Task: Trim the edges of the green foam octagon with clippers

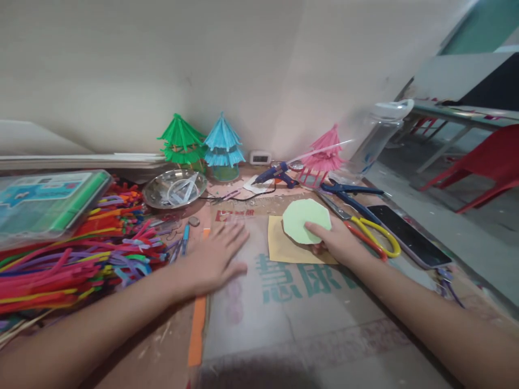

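The right hand (338, 240) pinches one pale green disc (302, 219) by its near right edge, thumb on top and fingers curled underneath. From this grip the disc reaches left and away; it is many-sided and nearly round, so it shows no clear long axis. The right hand is the nearer of the two. The left hand (214, 259) is to the left of the grip, palm down, fingers spread and holding nothing; whether it presses on the table cannot be told.

Just beneath the disc is one yellow square sheet (279, 251); whether they touch is unclear. Near the grip on its right is one pair of scissors (344, 214), with one yellow and one red handle; next come one pair of blue-handled pliers (357, 189) and one phone (409, 235).

Beyond the disc are one blue glue gun (274, 173) and three fringed, two-tiered models: one pink (322, 148), one blue (223, 140), one green (182, 135). Well to the left of the grip are one metal dish (152, 197), one clear plastic case (60, 210) and fuzzy craft stems (40, 275), too many to count. Farthest right is one red chair (486, 162).
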Demonstrator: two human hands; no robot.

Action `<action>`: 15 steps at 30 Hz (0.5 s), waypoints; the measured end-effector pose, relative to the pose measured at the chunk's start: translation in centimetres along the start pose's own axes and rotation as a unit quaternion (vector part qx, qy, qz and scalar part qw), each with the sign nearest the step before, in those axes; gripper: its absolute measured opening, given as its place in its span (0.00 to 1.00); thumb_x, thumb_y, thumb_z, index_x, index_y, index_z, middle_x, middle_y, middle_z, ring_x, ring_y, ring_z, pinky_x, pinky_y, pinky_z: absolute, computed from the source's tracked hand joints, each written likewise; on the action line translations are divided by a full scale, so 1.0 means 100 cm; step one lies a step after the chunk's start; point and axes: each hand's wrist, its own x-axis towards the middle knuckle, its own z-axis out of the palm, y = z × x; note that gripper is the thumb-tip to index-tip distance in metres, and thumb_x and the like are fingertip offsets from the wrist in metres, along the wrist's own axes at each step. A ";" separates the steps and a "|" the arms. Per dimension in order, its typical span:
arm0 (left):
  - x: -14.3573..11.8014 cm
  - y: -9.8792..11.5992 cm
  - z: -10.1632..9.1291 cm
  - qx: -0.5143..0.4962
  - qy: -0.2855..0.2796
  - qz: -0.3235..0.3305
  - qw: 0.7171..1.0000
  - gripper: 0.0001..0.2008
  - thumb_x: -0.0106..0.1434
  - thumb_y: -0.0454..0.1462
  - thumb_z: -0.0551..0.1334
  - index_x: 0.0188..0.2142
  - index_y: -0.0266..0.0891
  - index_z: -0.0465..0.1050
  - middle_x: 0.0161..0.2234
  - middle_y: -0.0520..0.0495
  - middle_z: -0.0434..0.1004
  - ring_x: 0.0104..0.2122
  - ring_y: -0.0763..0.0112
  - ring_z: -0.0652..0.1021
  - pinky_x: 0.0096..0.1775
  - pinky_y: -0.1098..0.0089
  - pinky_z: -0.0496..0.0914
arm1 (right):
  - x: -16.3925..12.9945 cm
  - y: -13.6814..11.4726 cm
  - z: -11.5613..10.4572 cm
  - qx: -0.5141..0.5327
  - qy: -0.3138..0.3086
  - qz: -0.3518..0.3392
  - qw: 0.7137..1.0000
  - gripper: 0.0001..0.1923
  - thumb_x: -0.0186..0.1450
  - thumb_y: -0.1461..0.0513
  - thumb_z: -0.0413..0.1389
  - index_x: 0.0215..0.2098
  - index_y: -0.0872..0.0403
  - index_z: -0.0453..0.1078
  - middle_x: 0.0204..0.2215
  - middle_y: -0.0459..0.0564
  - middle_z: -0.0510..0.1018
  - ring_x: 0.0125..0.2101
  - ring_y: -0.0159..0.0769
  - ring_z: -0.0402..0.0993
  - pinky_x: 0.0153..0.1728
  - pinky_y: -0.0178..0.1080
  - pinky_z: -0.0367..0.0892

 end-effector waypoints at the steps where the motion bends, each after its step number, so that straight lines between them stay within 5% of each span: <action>1: -0.019 0.013 -0.002 -0.043 -0.019 0.043 0.998 0.31 0.63 0.48 0.53 0.62 0.38 0.52 0.65 0.37 0.47 0.64 0.52 0.51 0.60 0.48 0.52 | 0.001 0.000 0.000 0.002 -0.007 0.000 1.000 0.17 0.50 0.53 0.60 0.32 0.53 0.62 0.14 0.39 0.68 0.10 0.28 0.61 0.11 0.33 0.60; 3: -0.053 0.038 -0.012 -0.175 -0.090 0.169 0.966 0.25 0.62 0.45 0.56 0.57 0.44 0.62 0.59 0.43 0.64 0.59 0.57 0.64 0.57 0.57 0.62 | 0.002 0.000 0.000 0.000 -0.019 0.000 1.000 0.17 0.50 0.53 0.60 0.32 0.53 0.62 0.13 0.40 0.67 0.10 0.28 0.60 0.11 0.32 0.59; 5: -0.068 0.055 -0.024 -0.290 -0.158 0.186 0.925 0.14 0.65 0.38 0.52 0.46 0.48 0.73 0.43 0.50 0.79 0.45 0.68 0.77 0.47 0.71 0.72 | 0.003 0.000 -0.001 -0.001 -0.022 0.001 1.000 0.16 0.51 0.54 0.59 0.31 0.53 0.62 0.13 0.40 0.67 0.10 0.28 0.61 0.10 0.32 0.58; 7: -0.065 0.057 -0.031 -0.292 -0.071 0.091 0.949 0.14 0.65 0.38 0.51 0.43 0.46 0.74 0.41 0.49 0.80 0.41 0.69 0.79 0.43 0.71 0.73 | 0.003 0.000 -0.001 0.006 -0.020 0.004 1.000 0.16 0.51 0.54 0.59 0.32 0.53 0.61 0.13 0.40 0.68 0.10 0.28 0.61 0.10 0.32 0.59; 9: -0.051 0.044 -0.028 -0.160 0.039 -0.002 0.986 0.15 0.66 0.40 0.51 0.47 0.44 0.72 0.47 0.45 0.76 0.49 0.63 0.75 0.50 0.62 0.70 | 0.002 0.000 -0.001 0.012 -0.018 0.003 1.000 0.16 0.51 0.54 0.59 0.32 0.53 0.62 0.14 0.40 0.68 0.10 0.28 0.61 0.10 0.33 0.59; 12: -0.034 0.015 -0.009 0.043 0.104 -0.084 0.990 0.21 0.62 0.43 0.57 0.51 0.33 0.69 0.55 0.34 0.68 0.58 0.49 0.65 0.57 0.47 0.60 | 0.002 0.000 -0.002 0.014 -0.024 -0.008 1.000 0.16 0.51 0.54 0.59 0.32 0.54 0.62 0.14 0.40 0.69 0.10 0.28 0.61 0.11 0.33 0.60; 15: -0.036 -0.003 0.007 0.078 0.119 -0.080 0.987 0.21 0.65 0.40 0.51 0.53 0.32 0.67 0.58 0.34 0.64 0.61 0.50 0.59 0.59 0.45 0.55 | 0.002 0.000 -0.003 0.022 -0.047 -0.025 0.998 0.17 0.51 0.53 0.59 0.32 0.55 0.62 0.13 0.39 0.68 0.10 0.28 0.61 0.11 0.32 0.60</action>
